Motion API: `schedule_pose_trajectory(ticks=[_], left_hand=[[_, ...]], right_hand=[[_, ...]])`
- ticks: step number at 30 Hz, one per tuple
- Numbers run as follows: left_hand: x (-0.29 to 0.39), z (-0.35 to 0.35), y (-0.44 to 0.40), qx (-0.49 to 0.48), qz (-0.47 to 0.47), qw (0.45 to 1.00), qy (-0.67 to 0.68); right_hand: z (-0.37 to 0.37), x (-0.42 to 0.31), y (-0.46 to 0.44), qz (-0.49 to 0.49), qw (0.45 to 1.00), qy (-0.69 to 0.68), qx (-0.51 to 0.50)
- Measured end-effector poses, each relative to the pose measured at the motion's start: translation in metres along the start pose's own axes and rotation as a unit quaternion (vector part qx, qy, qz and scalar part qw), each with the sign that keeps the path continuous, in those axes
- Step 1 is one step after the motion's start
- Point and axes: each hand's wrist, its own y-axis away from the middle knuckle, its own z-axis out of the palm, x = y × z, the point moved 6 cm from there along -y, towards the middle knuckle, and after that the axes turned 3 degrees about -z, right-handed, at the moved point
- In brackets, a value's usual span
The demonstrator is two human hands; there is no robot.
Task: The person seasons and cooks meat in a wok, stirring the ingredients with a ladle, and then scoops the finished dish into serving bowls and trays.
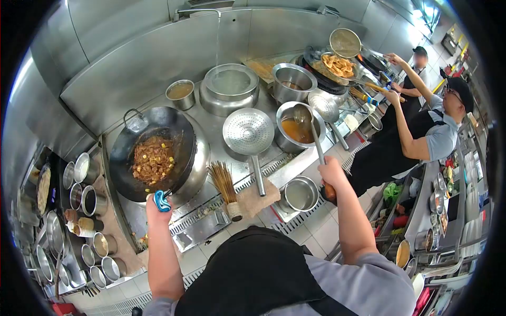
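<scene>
My left hand (156,208) is closed on the near handle of a black wok (120,166), with a blue-and-white wrap (162,201) at the grip. Browned chopped food (153,159) with yellow pieces lies inside the wok. In my right hand (332,172) is a long metal ladle (319,143) with a wooden grip end. Its bowl is over a steel pot (281,138) of orange-brown liquid; whether it touches the liquid I cannot tell. Between my hands lie a perforated skimmer (247,130) and a bamboo wok brush (224,184).
Water runs from a tap (199,10) into a wide steel pot (231,82). Steel containers (95,200) crowd the left side. At right, a co-worker (416,131) holds a strainer (345,43) and a wok of fried food (338,66). Another person (420,63) stands beyond.
</scene>
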Motion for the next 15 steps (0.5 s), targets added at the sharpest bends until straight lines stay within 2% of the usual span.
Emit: schedule_pose_trajectory(ticks=[3,4,5,7,9,13,15], left_hand=[[0.001,-0.001,-0.006,0.009,0.013,1.0,0.009],[0.001,-0.003,-0.008,0.007,0.012,1.0,0.013],[0.001,-0.005,-0.011,0.004,0.01,1.0,0.017],[0.0,-0.006,-0.006,0.014,0.015,1.0,0.002],[0.001,-0.017,-0.01,0.035,0.026,0.999,-0.016],[-0.002,-0.02,-0.004,0.062,0.016,0.998,-0.018],[-0.004,-0.021,-0.003,0.041,0.018,0.999,-0.025]], right_hand=[[0.02,0.028,-0.03,0.044,0.998,0.0,-0.037],[0.022,0.037,-0.036,0.064,0.995,-0.058,-0.054],[0.021,0.045,-0.04,0.062,0.995,-0.059,-0.056],[0.018,0.038,-0.028,0.07,0.979,-0.178,-0.069],[0.008,0.024,-0.012,0.056,0.983,-0.155,-0.079],[-0.026,-0.008,0.023,0.073,0.939,-0.321,-0.102],[-0.031,-0.033,0.05,0.07,0.911,-0.399,-0.08]])
